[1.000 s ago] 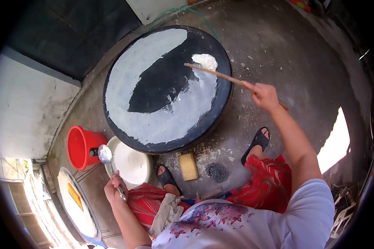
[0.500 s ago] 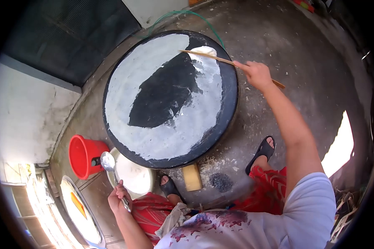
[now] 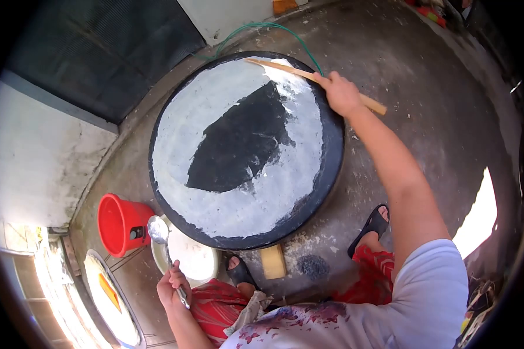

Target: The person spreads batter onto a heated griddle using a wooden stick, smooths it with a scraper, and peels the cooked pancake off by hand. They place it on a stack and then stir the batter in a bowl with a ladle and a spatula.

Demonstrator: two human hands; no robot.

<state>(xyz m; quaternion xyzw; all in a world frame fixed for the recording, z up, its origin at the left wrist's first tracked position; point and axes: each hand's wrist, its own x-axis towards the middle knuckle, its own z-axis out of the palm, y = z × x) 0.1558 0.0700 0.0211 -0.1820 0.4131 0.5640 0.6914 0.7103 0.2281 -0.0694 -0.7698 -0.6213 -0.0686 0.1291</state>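
My right hand (image 3: 340,94) is closed around a flat wooden spreader (image 3: 285,68) at the far right edge of a big round black griddle (image 3: 335,139). The spreader's blade lies across the far rim area, touching white batter (image 3: 177,134). This batter coats the griddle in a wide ring, leaving a dark uneven bare patch (image 3: 236,142) in the middle. Low on the left, my left hand (image 3: 173,285) grips a metal ladle (image 3: 158,230) by its handle. The ladle's whitened bowl is over the edge of a pale tub (image 3: 158,256) that holds white batter.
A red bucket (image 3: 113,218) stands beside the tub. Below the griddle's near edge are a yellowish block (image 3: 273,262) and a dark tangled clump (image 3: 313,266). A round white tray (image 3: 96,270) with an orange piece lies left. A green hose (image 3: 273,25) curves behind the griddle.
The spreader has moved toward the far rim, and the white lump beside it is now smeared flatter. The whole view has shifted slightly. My left hand still has the ladle over the tub.
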